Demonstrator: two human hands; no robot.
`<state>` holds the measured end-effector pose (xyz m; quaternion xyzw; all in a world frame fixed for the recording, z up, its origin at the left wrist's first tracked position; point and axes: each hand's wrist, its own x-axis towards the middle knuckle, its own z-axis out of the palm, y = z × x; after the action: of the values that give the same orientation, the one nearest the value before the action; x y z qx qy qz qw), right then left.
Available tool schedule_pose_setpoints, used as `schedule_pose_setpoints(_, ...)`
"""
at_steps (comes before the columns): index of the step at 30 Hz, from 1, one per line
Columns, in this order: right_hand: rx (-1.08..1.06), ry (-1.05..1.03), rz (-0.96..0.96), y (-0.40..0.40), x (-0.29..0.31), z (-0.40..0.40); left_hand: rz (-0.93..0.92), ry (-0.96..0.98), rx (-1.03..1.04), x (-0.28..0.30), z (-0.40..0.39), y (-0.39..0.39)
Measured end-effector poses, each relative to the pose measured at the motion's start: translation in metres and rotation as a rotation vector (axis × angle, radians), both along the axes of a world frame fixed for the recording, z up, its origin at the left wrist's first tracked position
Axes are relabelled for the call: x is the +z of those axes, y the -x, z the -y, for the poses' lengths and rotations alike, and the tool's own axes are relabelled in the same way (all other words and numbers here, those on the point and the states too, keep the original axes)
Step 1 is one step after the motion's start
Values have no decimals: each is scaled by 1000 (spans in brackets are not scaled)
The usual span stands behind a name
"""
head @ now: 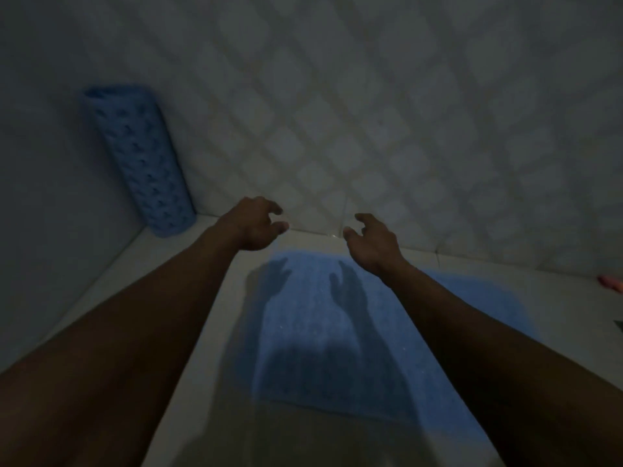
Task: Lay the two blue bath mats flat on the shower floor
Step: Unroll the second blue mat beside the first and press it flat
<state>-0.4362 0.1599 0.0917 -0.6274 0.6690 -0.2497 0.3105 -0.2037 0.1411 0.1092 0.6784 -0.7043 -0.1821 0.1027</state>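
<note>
One blue bath mat (320,318) lies spread flat on the pale shower floor (188,271), its far edge close to the tiled back wall. A second blue mat (141,160), rolled into a tube with a dimpled surface, stands upright in the left corner against the wall. My left hand (256,224) hovers above the flat mat's far left corner, fingers curled apart and empty. My right hand (374,241) hangs over the mat's far edge, also empty with fingers spread. Both hands cast shadows on the mat.
A diamond-patterned tiled wall (404,112) rises behind the mat, and a plain wall closes the left side. A small pink object (612,283) lies on the floor at the right edge. The light is dim.
</note>
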Motion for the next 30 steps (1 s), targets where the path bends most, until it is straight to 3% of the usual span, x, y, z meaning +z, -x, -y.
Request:
schedule_pose_setpoints(4, 64, 61, 26, -71, 39, 8, -146, 136, 141, 25, -16, -64)
schedule_pose_setpoints(10, 183, 113, 44, -166, 62, 14, -466, 291, 386, 8, -66, -141)
schedule_pose_setpoints(22, 298, 36, 109, -282, 35, 81, -475, 318, 615, -25, -59, -246)
schedule_pose_setpoints(30, 354, 41, 189, -341, 31, 136, -427, 334, 697, -7, -13, -265)
